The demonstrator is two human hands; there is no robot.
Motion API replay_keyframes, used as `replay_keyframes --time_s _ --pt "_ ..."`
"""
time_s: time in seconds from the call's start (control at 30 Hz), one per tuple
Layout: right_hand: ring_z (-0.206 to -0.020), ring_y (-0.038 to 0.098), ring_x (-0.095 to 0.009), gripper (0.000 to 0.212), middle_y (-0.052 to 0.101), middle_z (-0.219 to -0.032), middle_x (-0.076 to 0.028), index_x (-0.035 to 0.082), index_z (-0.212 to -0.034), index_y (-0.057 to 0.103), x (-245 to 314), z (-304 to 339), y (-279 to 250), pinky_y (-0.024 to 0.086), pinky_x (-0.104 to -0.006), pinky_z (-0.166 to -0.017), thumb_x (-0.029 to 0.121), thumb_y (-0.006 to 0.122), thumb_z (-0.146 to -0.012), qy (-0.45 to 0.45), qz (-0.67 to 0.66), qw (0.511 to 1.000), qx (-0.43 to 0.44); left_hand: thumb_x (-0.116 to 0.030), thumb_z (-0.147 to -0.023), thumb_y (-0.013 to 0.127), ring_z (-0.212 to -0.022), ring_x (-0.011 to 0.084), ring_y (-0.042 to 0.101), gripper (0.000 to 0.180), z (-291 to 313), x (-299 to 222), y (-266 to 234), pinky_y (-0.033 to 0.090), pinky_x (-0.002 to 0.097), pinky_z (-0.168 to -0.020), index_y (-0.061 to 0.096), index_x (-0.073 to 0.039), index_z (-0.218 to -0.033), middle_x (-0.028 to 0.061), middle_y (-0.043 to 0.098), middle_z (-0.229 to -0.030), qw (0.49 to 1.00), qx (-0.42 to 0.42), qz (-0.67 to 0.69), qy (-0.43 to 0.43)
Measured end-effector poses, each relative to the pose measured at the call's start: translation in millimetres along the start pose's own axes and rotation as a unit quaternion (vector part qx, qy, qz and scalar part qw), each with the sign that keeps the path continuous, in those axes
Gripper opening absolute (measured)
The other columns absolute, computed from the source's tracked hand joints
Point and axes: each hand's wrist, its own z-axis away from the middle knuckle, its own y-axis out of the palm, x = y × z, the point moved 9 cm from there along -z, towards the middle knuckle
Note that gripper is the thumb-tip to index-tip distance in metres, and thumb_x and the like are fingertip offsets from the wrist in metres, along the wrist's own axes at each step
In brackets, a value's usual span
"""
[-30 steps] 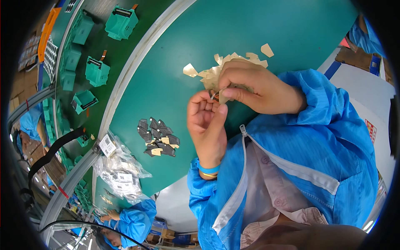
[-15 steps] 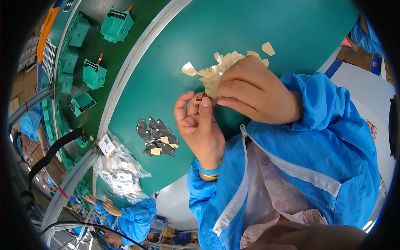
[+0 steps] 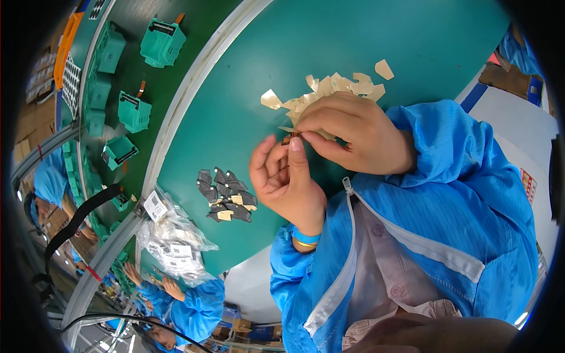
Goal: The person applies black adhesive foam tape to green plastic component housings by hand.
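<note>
Between thumb and fingertips, my left hand (image 3: 289,185) grips a small dark part with copper-orange areas (image 3: 287,140); the fingers cover much of it. My right hand (image 3: 359,132) is pinched just above it, and a cream paper piece (image 3: 286,129) juts from its fingertips. Whether that paper still touches the part, I cannot tell. Behind my right hand lies a loose pile of angular cream paper pieces (image 3: 321,88). Left of my left hand, a cluster of black flat parts (image 3: 223,191) rests on the green table, some with cream paper on them.
Clear plastic bags with white labels (image 3: 179,250) lie at the table's left corner. Beyond a pale metal rail (image 3: 182,100), green plastic housings (image 3: 134,112) with orange ribbon tails stand on a green belt. A co-worker in blue (image 3: 197,309) works at lower left.
My right hand has shifted slightly left, and a cream paper piece now shows edge-on at its fingertips. My left hand still grips the small part. The view has shifted slightly.
</note>
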Motion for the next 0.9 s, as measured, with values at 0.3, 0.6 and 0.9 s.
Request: replay_keyframes --time_s 0.3,0.6,0.9 --pt "-0.074 0.065 -0.026 0.019 0.067 -0.084 -0.008 0.005 -0.089 0.065 1.6 -0.4 -1.9 0.052 -0.0332 -0.063 0.001 0.074 -0.073 -0.054 0.05 0.996 -0.046 0.004 -0.088 0.068 -0.089 0.0142 0.067 0.033 2.3 -6.0 0.5 0.05 0.0269 -0.084 0.055 0.003 -0.118 0.013 0.072 -0.093 0.999 -0.011 -0.027 0.03" --pt "-0.07 0.061 -0.025 0.012 0.059 -0.076 -0.009 0.003 -0.083 0.058 -40.7 -3.2 -15.1 0.05 -0.035 -0.064 0.01 0.067 -0.081 0.158 -0.125 0.979 -0.02 0.011 -0.086 0.065 -0.09 0.0143 0.065 0.039 3.2 -11.6 -4.0 0.051 0.0257 -0.082 0.054 0.002 -0.123 0.0108 0.069 -0.098 0.999 0.025 -0.003 0.035" --pt "-0.089 0.057 -0.027 0.015 0.057 -0.099 -0.008 0.008 -0.091 0.061 -4.3 6.7 -18.6 0.044 -0.0401 -0.075 0.012 0.068 -0.079 -0.071 0.129 0.989 0.029 -0.002 -0.091 0.058 -0.098 0.0173 0.058 0.039 -6.1 1.3 2.3 0.045 0.0329 -0.091 0.047 -0.002 -0.128 0.007 0.063 -0.102 0.981 0.052 0.156 -0.104"
